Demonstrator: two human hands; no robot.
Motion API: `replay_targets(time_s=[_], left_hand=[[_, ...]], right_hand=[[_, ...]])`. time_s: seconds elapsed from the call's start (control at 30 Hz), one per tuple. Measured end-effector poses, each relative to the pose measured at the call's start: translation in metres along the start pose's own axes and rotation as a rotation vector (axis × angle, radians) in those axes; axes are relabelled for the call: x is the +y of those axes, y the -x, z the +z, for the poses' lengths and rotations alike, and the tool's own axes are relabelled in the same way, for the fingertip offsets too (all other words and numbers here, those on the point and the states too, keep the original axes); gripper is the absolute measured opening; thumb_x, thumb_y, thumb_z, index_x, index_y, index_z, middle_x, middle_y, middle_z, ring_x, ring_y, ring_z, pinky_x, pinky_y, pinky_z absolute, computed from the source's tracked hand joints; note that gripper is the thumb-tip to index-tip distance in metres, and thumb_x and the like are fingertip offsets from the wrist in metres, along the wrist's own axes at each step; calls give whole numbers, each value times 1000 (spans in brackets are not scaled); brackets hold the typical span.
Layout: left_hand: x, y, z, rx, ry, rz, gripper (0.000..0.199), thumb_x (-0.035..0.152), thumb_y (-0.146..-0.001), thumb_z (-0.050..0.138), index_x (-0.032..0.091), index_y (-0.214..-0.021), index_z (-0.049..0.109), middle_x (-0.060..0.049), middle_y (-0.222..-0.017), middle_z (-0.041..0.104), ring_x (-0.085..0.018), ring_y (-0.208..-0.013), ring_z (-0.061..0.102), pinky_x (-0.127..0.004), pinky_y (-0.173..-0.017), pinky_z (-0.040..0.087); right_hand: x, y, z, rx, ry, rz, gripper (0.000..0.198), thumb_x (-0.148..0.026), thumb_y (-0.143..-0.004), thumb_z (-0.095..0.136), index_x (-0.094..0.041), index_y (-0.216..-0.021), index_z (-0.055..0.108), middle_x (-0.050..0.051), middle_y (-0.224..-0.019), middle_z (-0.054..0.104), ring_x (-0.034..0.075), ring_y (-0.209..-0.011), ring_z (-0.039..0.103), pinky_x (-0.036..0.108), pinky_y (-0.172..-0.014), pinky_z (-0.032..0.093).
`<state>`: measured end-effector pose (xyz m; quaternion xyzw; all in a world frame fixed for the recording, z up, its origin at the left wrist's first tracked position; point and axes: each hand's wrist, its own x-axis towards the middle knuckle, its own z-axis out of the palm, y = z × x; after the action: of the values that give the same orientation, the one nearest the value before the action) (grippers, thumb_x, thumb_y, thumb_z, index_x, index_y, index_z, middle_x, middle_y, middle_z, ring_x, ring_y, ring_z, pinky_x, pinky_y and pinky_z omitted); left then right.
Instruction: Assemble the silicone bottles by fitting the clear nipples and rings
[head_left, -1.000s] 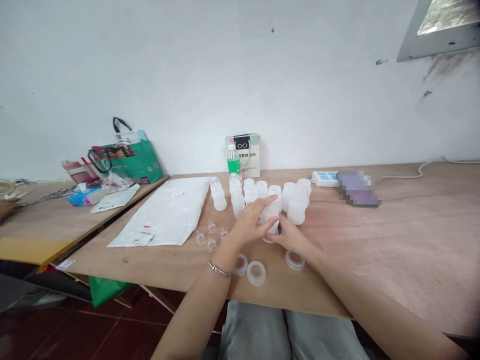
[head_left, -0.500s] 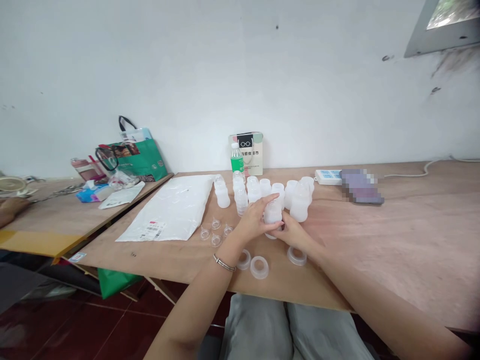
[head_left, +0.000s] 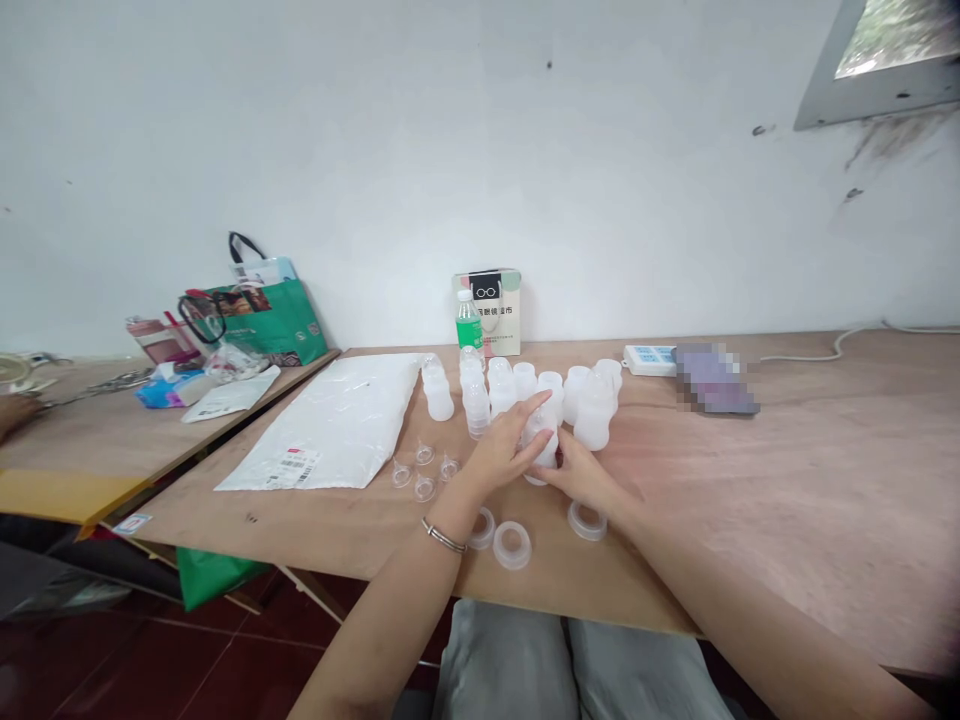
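A whitish, translucent baby bottle (head_left: 543, 452) is upright between my hands near the middle of the table. My left hand (head_left: 501, 448) is closed around its left side, with the fingers over the upper part and the thumb across the front. My right hand (head_left: 583, 474) grips the bottle low on the right side. Several more baby bottles (head_left: 594, 415) stand in a row just behind. Clear bottle teats (head_left: 424, 488) lie left of my left forearm. Screw rings rest close to my arms, one ring (head_left: 512, 545) in front of me and another ring (head_left: 587, 520) beside my right wrist.
A white plastic mailer (head_left: 322, 420) lies on the left. Behind the bottles are a green-labelled drink bottle (head_left: 469, 330) and a paper bag (head_left: 506, 310). On the right are a power strip (head_left: 649, 361) and a pixelated dark object (head_left: 716, 380). Another person's hand (head_left: 15, 412) shows far left.
The view has shifted slightly. Between my hands the bottle sits a little lower, and my left thumb has moved up across its front. Both hands stay on it.
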<state>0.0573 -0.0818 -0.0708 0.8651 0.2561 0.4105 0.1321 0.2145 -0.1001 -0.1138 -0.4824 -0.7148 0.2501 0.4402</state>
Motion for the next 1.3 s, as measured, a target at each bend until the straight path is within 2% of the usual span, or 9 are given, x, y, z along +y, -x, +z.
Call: replay_targets(time_s=[0.17, 0.27, 0.4, 0.47, 0.53, 0.77, 0.87, 1.07, 1.3], left_hand=[[-1, 0, -7, -47, -105, 37, 50, 36, -91, 50, 26, -138, 35, -9, -122, 59, -23, -111, 58, -42, -96, 48], [-9, 2, -12, 35, -198, 104, 49, 39, -90, 50, 26, -135, 37, -9, -118, 60, -23, -103, 61, -39, -88, 51], [-27, 7, -27, 543, -297, 215, 56, 39, -90, 51, 25, -139, 27, -12, -122, 56, -23, -110, 58, -39, -93, 48], [-34, 8, -40, 781, -366, 178, 60, 39, -90, 52, 24, -141, 23, -14, -127, 51, -23, -114, 56, -39, -95, 46], [-37, 8, -53, 883, -453, 73, 61, 39, -90, 51, 23, -142, 23, -15, -129, 49, -24, -118, 52, -40, -97, 45], [-35, 5, -69, 617, -686, -483, 53, 47, -92, 42, 25, -141, 35, -12, -105, 58, -28, -101, 58, -41, -86, 48], [-41, 7, -66, 484, -730, -609, 55, 44, -92, 43, 23, -142, 33, -12, -103, 58, -29, -97, 60, -39, -81, 49], [-54, 9, -61, 378, -679, -620, 62, 33, -89, 53, 24, -145, 28, -12, -109, 56, -28, -99, 60, -38, -83, 49], [-49, 6, -57, 462, -716, -584, 79, 41, -82, 61, 15, -146, 21, -19, -118, 54, -34, -107, 55, -47, -88, 46]], right_hand=[[-1, 3, -1, -17, 49, 41, 37, -42, -68, 73, -21, -89, 50, 2, -81, 60, 20, -71, 57, 33, -62, 47], [-5, 5, -2, -73, -39, 49, 47, -45, -67, 76, -22, -96, 46, 4, -92, 61, 21, -80, 61, 35, -70, 51], [-10, 8, -3, -60, -80, 42, 62, -49, -68, 74, -22, -113, 42, 8, -106, 59, 24, -96, 60, 42, -86, 50], [-9, 8, -2, -42, -55, 52, 64, -51, -68, 73, -21, -115, 41, 8, -104, 58, 24, -99, 60, 43, -88, 49], [-7, 8, -1, -48, -45, 53, 63, -53, -69, 72, -21, -115, 41, 8, -103, 58, 24, -98, 60, 42, -87, 50], [-5, 4, -1, -1, -47, 12, 47, -48, -77, 66, -22, -109, 43, 5, -95, 60, 21, -92, 61, 40, -88, 49], [-6, 4, -2, 8, -53, 14, 42, -45, -78, 65, -22, -108, 44, 5, -94, 61, 21, -90, 61, 39, -86, 50], [-5, 5, -4, 9, -34, 13, 36, -45, -80, 62, -23, -105, 47, 3, -90, 61, 20, -86, 62, 39, -83, 51], [-9, 3, -5, 55, -10, 39, 25, -42, -84, 56, -22, -97, 50, 3, -86, 61, 18, -80, 61, 35, -76, 52]])
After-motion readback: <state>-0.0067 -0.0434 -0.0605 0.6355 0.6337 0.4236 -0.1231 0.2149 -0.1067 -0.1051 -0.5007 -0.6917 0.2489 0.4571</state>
